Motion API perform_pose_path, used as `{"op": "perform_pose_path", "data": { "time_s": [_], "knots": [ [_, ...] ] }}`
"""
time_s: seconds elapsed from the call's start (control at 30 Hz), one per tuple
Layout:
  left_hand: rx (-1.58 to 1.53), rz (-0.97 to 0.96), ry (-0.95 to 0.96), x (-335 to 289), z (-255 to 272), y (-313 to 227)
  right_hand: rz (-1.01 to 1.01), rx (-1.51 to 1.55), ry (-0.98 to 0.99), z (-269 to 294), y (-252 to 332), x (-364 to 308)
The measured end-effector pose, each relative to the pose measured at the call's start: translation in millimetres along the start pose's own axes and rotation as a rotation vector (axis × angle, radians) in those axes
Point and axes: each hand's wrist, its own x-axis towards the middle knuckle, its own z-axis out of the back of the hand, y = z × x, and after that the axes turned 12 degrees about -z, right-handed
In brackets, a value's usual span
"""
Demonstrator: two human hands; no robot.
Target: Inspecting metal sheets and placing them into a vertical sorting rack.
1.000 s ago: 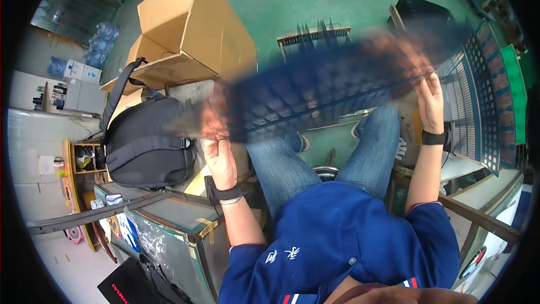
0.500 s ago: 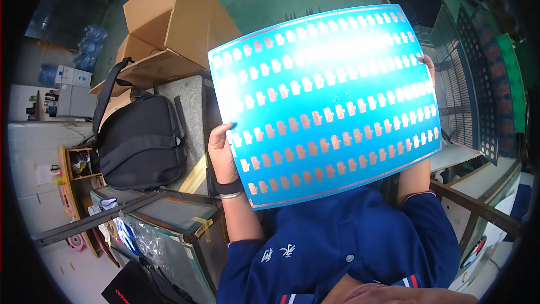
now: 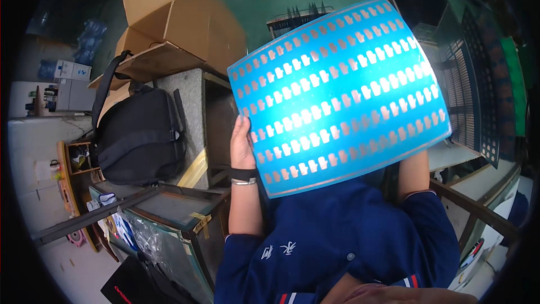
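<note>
A large blue sheet (image 3: 337, 70), covered with rows of small copper-coloured shapes, is held up in front of me and tilted. Bright glare runs across its middle. Its near left corner hangs lowest, above my dark blue shirt. At the left edge my left hand (image 3: 241, 146) is closed on the sheet, fingertips at the rim and the palm partly behind. A dark band and a silver bracelet circle that wrist. My right forearm (image 3: 414, 170) goes up behind the near right part of the sheet, which hides the right hand and its fingers.
Left of the sheet stand an open cardboard box (image 3: 211, 34) and a black backpack (image 3: 143, 138) beside a grey block (image 3: 191, 107). Dark-framed cabinets (image 3: 174, 214) lie nearer. Perforated dark panels (image 3: 486, 101) stand at the right. A spiky rack (image 3: 304, 17) shows beyond the sheet.
The sheet has shifted slightly right and turned anticlockwise, and its glare has moved towards the middle. My left hand moved right with it. The right fingers, seen at the edge before, are now hidden.
</note>
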Motion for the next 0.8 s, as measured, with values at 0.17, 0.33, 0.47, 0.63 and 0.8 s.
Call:
{"op": "perform_pose_path", "data": {
  "time_s": [0.17, 0.33, 0.47, 0.63, 0.8],
  "knots": [
    [-0.188, -0.195, 0.026, 13.4, -22.4, 36.5, -0.274, 0.39, -0.168, -97.4, -12.0, -31.9],
    [-0.159, -0.147, 0.223, -8.0, -84.8, 45.4, -0.327, 0.166, -0.188, -112.4, -30.8, -48.1],
    [0.009, -0.112, 0.305, -20.2, -94.2, 38.6, -0.363, 0.069, -0.207, -87.2, -14.8, -42.8],
    [0.1, -0.193, 0.31, -12.9, -74.9, 17.2, -0.293, 0.007, -0.187, -49.2, 7.5, -39.3],
    [0.537, -0.361, 0.036, 11.5, -20.0, 3.6, -0.082, -0.325, -0.264, -69.2, 41.3, -19.7]
  ]
}}
